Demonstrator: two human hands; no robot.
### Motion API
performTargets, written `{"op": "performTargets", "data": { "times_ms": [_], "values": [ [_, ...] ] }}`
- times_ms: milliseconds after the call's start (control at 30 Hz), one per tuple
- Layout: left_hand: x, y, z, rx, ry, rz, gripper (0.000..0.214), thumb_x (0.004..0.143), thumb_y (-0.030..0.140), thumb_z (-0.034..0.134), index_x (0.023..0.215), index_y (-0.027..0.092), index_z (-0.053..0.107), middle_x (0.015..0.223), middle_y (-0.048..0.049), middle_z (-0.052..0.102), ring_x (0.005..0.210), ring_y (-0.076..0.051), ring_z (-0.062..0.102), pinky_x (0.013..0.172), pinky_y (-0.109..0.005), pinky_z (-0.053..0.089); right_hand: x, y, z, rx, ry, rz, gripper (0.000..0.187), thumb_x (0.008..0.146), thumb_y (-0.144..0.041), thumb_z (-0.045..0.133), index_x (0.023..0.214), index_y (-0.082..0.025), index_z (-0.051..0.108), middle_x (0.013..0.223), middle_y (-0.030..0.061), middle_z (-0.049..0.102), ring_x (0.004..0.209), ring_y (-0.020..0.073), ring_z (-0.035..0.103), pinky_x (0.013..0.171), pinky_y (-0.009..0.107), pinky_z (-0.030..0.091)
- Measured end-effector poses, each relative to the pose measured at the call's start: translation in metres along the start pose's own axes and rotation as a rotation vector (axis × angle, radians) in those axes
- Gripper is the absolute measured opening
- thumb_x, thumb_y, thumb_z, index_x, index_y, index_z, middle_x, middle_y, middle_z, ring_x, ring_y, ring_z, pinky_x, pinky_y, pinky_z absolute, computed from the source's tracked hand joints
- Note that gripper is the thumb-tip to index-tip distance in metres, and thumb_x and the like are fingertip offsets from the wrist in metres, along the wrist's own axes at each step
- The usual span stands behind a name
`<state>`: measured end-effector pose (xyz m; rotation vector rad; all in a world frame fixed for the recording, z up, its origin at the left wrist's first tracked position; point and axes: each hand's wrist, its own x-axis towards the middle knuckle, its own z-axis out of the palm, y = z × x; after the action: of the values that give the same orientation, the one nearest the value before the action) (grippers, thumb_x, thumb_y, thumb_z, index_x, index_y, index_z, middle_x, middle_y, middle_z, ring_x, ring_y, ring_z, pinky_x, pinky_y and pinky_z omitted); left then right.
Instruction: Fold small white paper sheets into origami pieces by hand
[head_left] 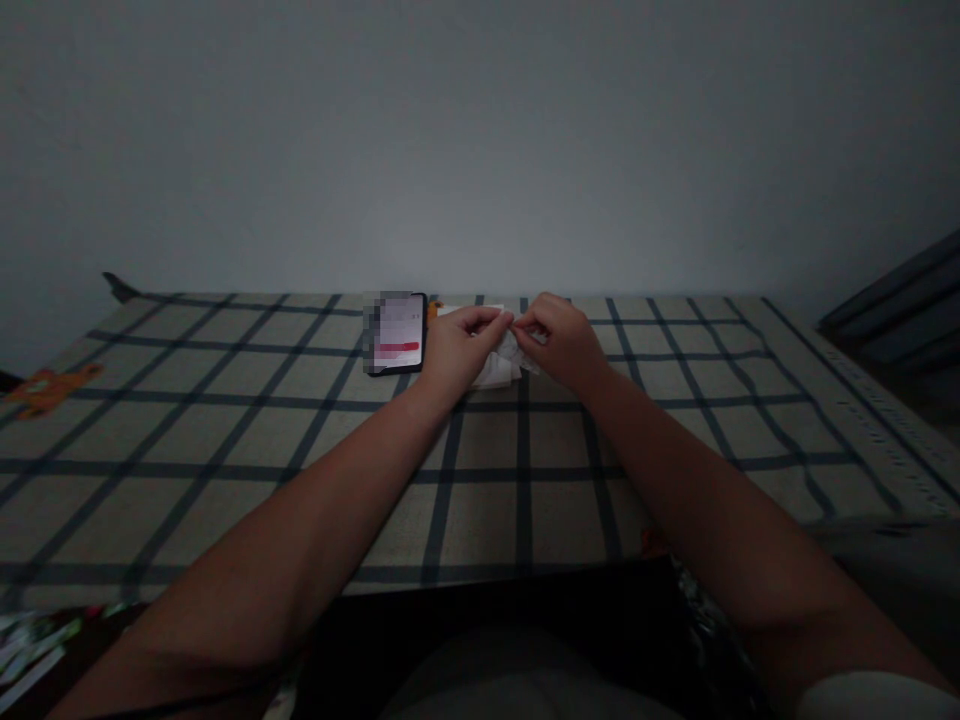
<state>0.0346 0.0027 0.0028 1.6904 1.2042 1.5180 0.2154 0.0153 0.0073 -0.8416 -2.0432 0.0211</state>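
My left hand (463, 345) and my right hand (559, 335) meet near the far side of the table, fingertips close together. Between and beneath them lies thin white crumpled material (496, 372), which looks like tissue or a soft wrapper; its exact kind is unclear in the dim light. The thumb and index finger of my left hand are pinched at its upper edge. My right hand is curled, with thumb and fingertip pressed together at the material's right side. Just left of my left hand lies a phone (399, 335) with its screen lit.
A checked tablecloth (480, 490) covers the table, which stands against a plain grey wall (480, 150). An orange printed figure (52, 390) shows at the left. Dark slatted objects (900, 300) stand at the right. Colourful items (45, 640) sit at the lower left.
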Motion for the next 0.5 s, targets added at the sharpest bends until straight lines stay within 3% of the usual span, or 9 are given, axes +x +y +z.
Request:
{"op": "performTargets", "data": {
  "times_ms": [200, 367, 500],
  "values": [
    [0.000, 0.002, -0.002, 0.026, -0.001, 0.032, 0.016, 0.087, 0.037, 0.079, 0.089, 0.022, 0.085, 0.091, -0.0050, 0.084, 0.086, -0.021, 0.076, 0.081, -0.033, 0.058, 0.001, -0.002, 0.001, 0.096, 0.005, 0.048, 0.024, 0.091, -0.029, 0.067, 0.072, -0.024, 0.052, 0.074, 0.0009, 0.054, 0.074, 0.0187, 0.047, 0.073, 0.035, 0.039],
    [0.005, 0.000, -0.006, 0.074, 0.012, 0.055, 0.014, 0.088, 0.036, 0.079, 0.088, 0.022, 0.085, 0.090, -0.0047, 0.083, 0.086, -0.021, 0.075, 0.082, -0.033, 0.058, 0.005, -0.001, -0.003, 0.429, -0.015, 0.299, 0.029, 0.088, -0.048, 0.073, 0.076, -0.022, 0.067, 0.078, 0.0013, 0.063, 0.075, 0.0168, 0.054, 0.071, 0.033, 0.042],
    [0.009, -0.001, -0.008, 0.076, -0.002, 0.066, 0.013, 0.087, 0.035, 0.079, 0.085, 0.022, 0.084, 0.090, -0.0049, 0.083, 0.087, -0.021, 0.075, 0.083, -0.032, 0.058, 0.007, 0.008, -0.007, 0.703, -0.109, 0.496, 0.036, 0.079, -0.056, 0.081, 0.084, -0.020, 0.074, 0.078, -0.0003, 0.065, 0.074, 0.0145, 0.053, 0.069, 0.030, 0.042]
  ]
}}
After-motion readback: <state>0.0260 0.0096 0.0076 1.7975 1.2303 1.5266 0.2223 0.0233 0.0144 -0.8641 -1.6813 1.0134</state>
